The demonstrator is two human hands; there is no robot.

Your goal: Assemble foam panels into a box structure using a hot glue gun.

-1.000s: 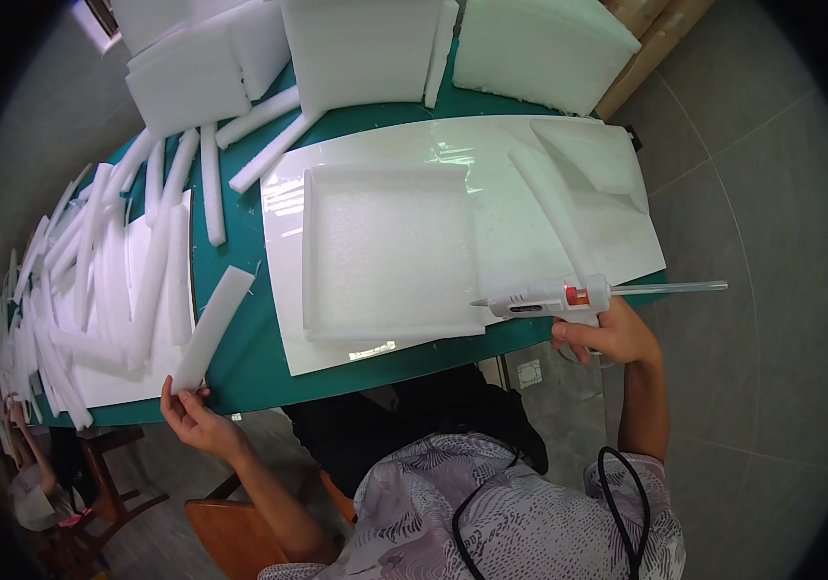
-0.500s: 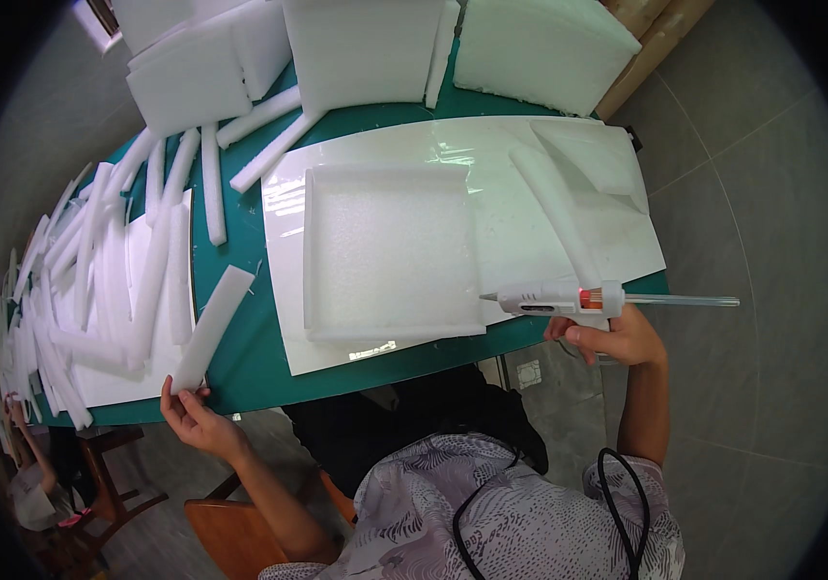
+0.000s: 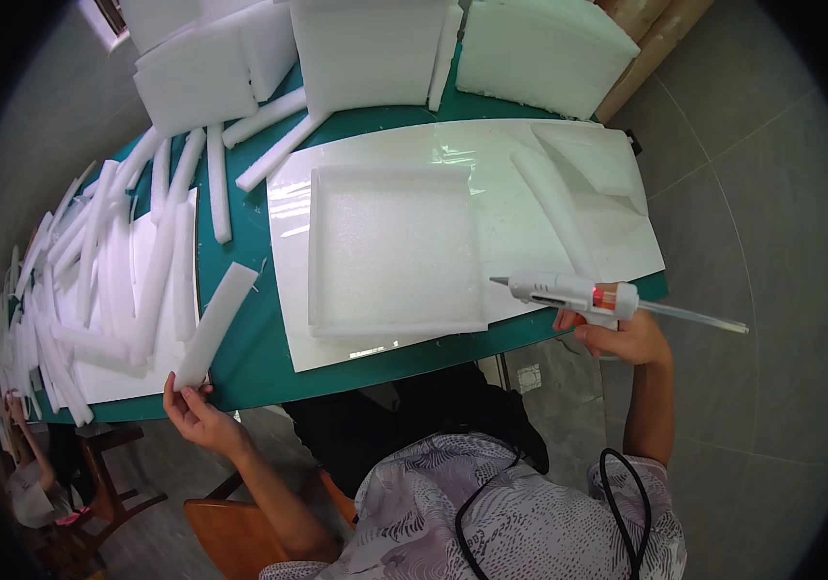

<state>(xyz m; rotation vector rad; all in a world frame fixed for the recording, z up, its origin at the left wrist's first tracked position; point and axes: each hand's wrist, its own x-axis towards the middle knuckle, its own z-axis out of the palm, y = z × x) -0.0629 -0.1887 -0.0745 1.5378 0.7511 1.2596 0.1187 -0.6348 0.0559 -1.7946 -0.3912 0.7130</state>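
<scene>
Left hand (image 3: 203,418) fingers pinch near end of foam strip (image 3: 216,324) at counter (image 3: 264,333) edge, right hand (image 3: 624,335) fingers curl round glue gun (image 3: 569,291), nozzle (image 3: 499,280) near right side of foam tray (image 3: 395,251) lying on white board (image 3: 515,237).

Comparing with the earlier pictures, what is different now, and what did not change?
The right hand has moved a little to the right with the glue gun. The gun has turned: its nozzle sits higher in the picture, its glue stick slants lower. Nothing was taken or released. The left hand still holds the foam strip; the foam tray stayed in place.
</scene>
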